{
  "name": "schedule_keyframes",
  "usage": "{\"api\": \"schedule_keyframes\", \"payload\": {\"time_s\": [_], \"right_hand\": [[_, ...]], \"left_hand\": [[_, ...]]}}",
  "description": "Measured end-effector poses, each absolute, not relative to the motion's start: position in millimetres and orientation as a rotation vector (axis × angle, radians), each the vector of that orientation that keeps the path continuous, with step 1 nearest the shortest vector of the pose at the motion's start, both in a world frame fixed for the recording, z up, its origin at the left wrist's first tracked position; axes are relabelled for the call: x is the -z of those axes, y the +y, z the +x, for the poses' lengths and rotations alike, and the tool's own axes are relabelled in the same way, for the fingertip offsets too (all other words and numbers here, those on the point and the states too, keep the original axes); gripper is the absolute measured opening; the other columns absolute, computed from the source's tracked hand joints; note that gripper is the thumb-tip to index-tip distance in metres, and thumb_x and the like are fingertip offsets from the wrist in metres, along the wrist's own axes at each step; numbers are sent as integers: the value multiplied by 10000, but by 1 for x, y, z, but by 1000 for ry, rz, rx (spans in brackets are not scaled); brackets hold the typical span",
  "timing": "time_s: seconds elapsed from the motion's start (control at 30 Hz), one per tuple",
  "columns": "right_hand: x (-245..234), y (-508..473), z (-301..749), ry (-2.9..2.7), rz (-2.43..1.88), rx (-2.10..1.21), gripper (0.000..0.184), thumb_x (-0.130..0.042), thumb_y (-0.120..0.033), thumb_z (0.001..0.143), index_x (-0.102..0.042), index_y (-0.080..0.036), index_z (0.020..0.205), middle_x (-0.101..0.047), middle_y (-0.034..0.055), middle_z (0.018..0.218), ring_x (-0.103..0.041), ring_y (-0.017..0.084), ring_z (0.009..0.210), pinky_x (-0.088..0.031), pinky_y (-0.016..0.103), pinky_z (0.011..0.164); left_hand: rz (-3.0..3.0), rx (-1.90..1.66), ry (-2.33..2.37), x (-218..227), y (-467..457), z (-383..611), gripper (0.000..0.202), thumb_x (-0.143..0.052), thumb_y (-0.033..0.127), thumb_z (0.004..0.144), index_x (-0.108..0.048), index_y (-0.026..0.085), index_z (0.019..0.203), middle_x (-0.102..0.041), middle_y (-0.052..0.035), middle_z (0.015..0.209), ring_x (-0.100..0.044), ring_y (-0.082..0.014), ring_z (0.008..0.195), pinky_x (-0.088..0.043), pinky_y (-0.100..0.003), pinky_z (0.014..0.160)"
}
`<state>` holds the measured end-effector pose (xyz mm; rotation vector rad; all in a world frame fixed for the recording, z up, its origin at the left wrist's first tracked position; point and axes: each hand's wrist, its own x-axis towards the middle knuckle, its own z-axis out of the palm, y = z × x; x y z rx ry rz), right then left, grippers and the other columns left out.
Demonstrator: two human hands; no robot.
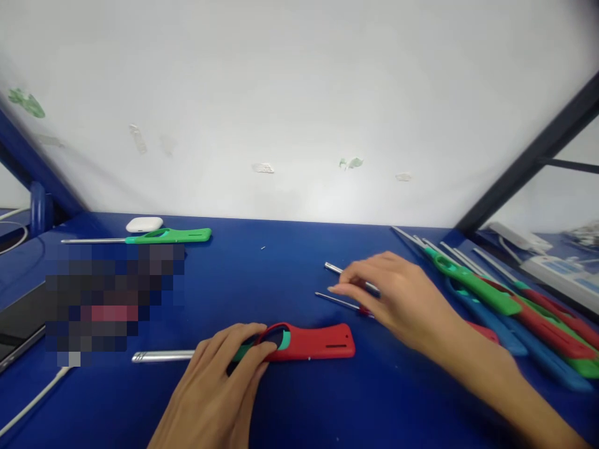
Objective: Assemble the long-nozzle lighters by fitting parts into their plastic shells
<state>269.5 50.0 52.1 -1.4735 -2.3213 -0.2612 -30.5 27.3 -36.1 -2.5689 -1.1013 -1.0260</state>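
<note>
My left hand (219, 380) grips a red gas lighter (322, 342) around its teal trigger. The lighter lies on the blue table with its metal tube pointing left. To the right, my right hand (381, 290) has thumb and index finger pinched together. Whatever sits between those fingertips, if anything, is hidden. Close by that hand runs the metal tube (333, 268) of another lighter, partly covered by the fingers. A thin screwdriver (337, 300) with a red handle lies just below, its handle mostly under the hand. Past the wrist, a red handle end (484, 332) shows.
Several green, red and blue lighters (510, 312) are piled at the right. A green lighter (187, 236) lies back left by a white earbud case (144, 224). A phone (21, 324) and white cable (35, 402) are at left, near a pixelated patch. A white wall (299, 93) stands behind.
</note>
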Motion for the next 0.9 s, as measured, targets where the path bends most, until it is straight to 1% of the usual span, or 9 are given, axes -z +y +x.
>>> {"api": "schedule_keyframes", "payload": {"time_s": [0.07,0.13,0.2,0.3,0.37,0.43,0.57,0.73,0.9], "right_hand": [[-49,27,277,-2186,-1456,227,337,-557,-436,1146,-739,-265,919,-821,-17,864,-759,180,777,-551,298,785],[-43,8,278,-2057,-1422,180,257,-614,-392,1123,-765,-283,947,-843,-40,899,-780,172,811,-572,280,786],[-34,-3,277,-1997,-1395,173,198,-644,-311,1106,-784,-290,967,-859,-54,926,-795,173,823,-585,294,846],[-18,-8,275,-2009,-1382,267,243,-591,-204,1113,-798,-274,1006,-873,-37,978,-804,182,825,-578,346,965],[-9,-6,274,-2020,-1369,319,275,-562,-160,1115,-803,-263,1032,-877,-24,1010,-807,182,834,-573,356,993],[-2,-4,274,-2034,-1359,336,272,-563,-147,1115,-804,-249,1042,-878,-15,1016,-806,181,834,-578,351,961],[6,-3,276,-2058,-1333,324,203,-601,-189,1119,-792,-217,1057,-870,1,997,-794,182,822,-577,341,857],[9,-4,279,-2088,-1243,356,155,-613,-168,1112,-761,-215,1107,-852,-5,1014,-758,180,829,-549,339,838],[8,-5,278,-2110,-1196,421,175,-603,-108,1094,-734,-207,1155,-832,1,999,-695,189,793,-522,343,811]], "left_hand": [[-2581,984,-1077,39,28,-33,338,-466,256,1130,-695,289,1376,-773,-34,1326,-772,-212,1134,-623,-350,969],[-2592,927,-1029,40,31,-34,407,-458,224,1107,-660,307,1452,-779,-27,1338,-787,-214,1116,-638,-345,927],[-2596,899,-980,40,34,-35,449,-457,197,1080,-664,326,1456,-792,-17,1320,-802,-208,1078,-650,-330,872],[-2592,917,-915,40,40,-37,469,-476,174,1039,-691,332,1425,-805,-12,1291,-812,-200,1049,-658,-313,829],[-2600,929,-875,40,42,-37,485,-487,161,1021,-692,330,1427,-804,-12,1295,-811,-198,1058,-663,-310,832],[-2603,941,-857,40,43,-37,490,-491,154,1015,-692,328,1427,-803,-15,1295,-811,-197,1053,-670,-315,835],[-2601,951,-894,40,40,-37,485,-485,152,1024,-695,328,1424,-808,-19,1275,-812,-195,1030,-678,-315,828],[-2629,924,-945,40,35,-37,534,-483,115,1007,-673,341,1451,-793,-8,1328,-798,-199,1092,-659,-319,895],[-2627,946,-956,39,36,-37,522,-487,111,1010,-691,344,1430,-802,-12,1297,-798,-201,1056,-644,-320,888]]}}
